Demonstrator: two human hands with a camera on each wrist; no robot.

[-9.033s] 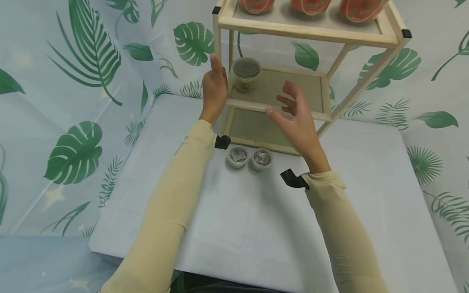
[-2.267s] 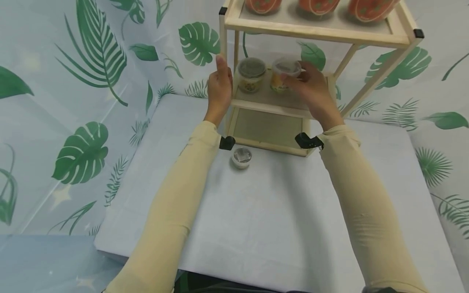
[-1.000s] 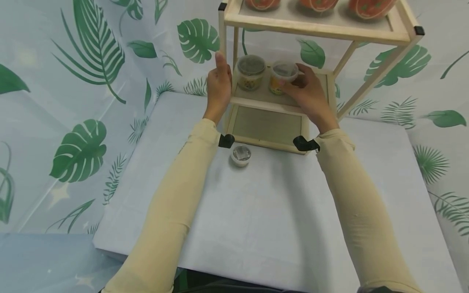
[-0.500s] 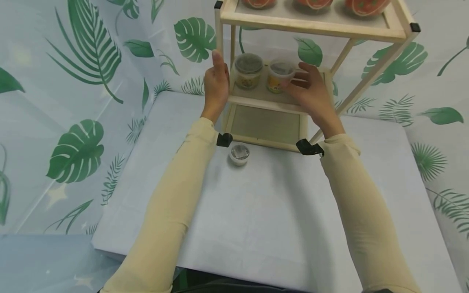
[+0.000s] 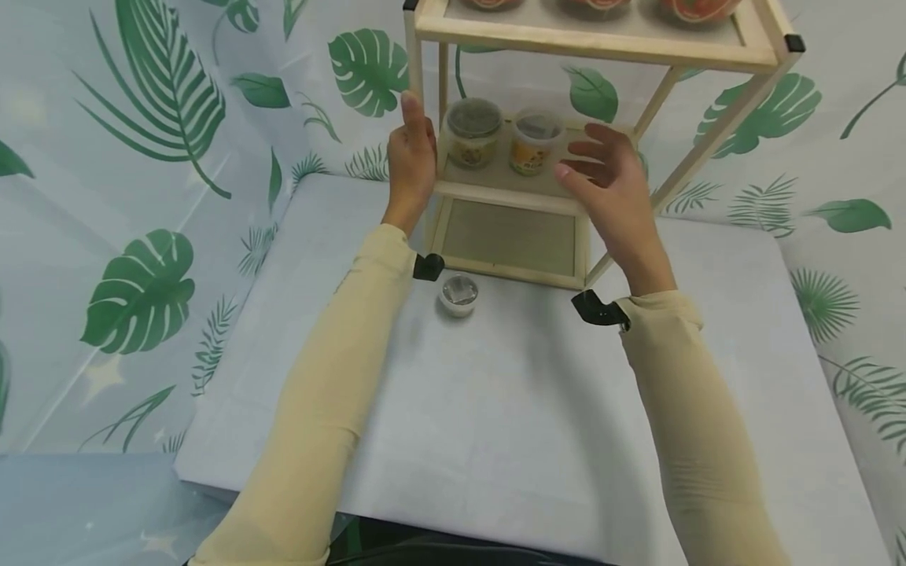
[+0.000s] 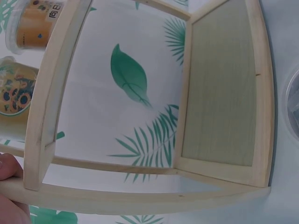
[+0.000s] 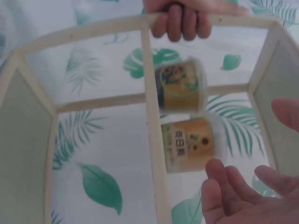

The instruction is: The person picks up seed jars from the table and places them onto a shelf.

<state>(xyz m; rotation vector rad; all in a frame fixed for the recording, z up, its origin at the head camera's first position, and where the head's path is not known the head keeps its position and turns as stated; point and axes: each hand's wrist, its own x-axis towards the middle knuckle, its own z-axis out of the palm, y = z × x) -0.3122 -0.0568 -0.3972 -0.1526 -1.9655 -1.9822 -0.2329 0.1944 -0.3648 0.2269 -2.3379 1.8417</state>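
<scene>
My left hand (image 5: 412,171) grips the left front post of a light wooden rack (image 5: 517,196), its fingers curled round the post in the right wrist view. Two lidded plastic tubs stand upright side by side on the middle shelf. The left tub (image 5: 473,148) has a sunflower print; the right tub (image 5: 531,156) has an orange and yellow label (image 7: 189,142). Just right of that second tub is my right hand (image 5: 617,192), fingers spread and loosely bent, holding nothing. A third tub (image 5: 458,299), with a clear lid, stands on the table before the rack.
Several red patterned containers (image 5: 701,9) stand on the top shelf, cut off by the view. The lowest shelf (image 5: 510,236) lies just behind the third tub. A white cloth covers the table (image 5: 481,424); a leaf-printed curtain (image 5: 141,275) hangs behind and beside it.
One of the two tubs on the table was carried to the middle shelf. My right hand has let go of it and drawn off to the right. My left hand keeps its grip.
</scene>
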